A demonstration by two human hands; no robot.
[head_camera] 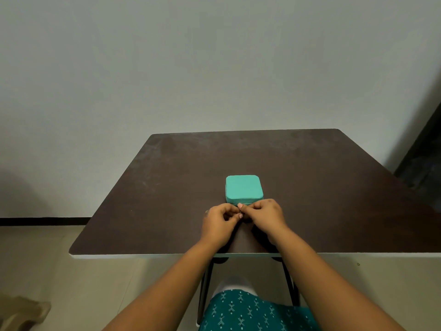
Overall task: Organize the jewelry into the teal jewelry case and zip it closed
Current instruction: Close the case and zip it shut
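The teal jewelry case (243, 188) lies closed and flat near the middle of the dark brown table (167, 187). Both hands meet right in front of its near edge. My left hand (220, 223) and my right hand (266, 217) have their fingers curled, and their fingertips pinch together on a small thin metal piece (241, 214), too small to name. The right fingers touch the case's front side. No other jewelry shows on the table.
A pale wall stands right behind the table's far edge. The near edge runs just under my forearms, with black metal legs (205, 283) below. A dark doorway (422, 151) is at the right and a beige object (21, 314) lies on the floor at the lower left.
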